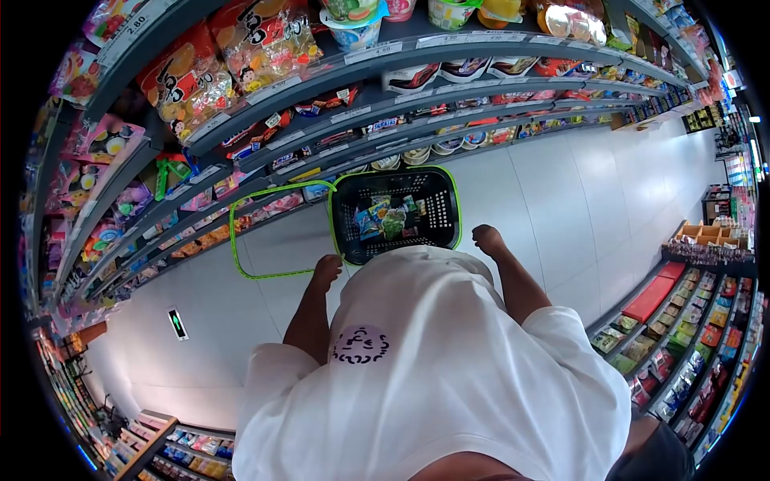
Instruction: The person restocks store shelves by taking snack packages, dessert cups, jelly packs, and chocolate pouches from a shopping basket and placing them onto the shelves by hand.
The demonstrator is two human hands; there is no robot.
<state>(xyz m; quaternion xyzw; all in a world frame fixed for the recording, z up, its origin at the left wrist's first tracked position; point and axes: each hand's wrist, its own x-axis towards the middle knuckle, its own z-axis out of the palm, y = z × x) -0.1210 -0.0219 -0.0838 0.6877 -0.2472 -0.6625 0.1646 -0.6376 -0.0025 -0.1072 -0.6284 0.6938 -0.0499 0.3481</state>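
My left hand (327,271) hangs with curled fingers beside the near left corner of a black shopping basket (346,232) with a lime-green rim. In the picture it overlaps the end of the basket's green handle (233,240), which lies swung out to the left; no grip on it shows. Inside the basket are several small colourful snack packets (393,223). My right hand (488,239) is closed in a loose fist to the right of the basket, apart from it, with nothing visible in it. The basket's near edge is partly hidden behind my white shirt.
Store shelves (449,94) curve along the front, with bagged sweets (265,44), cups and chocolate bars. Another stocked rack (682,337) stands at the right, with a red panel (654,293). A green exit sign (176,324) marks the pale tiled floor (200,353).
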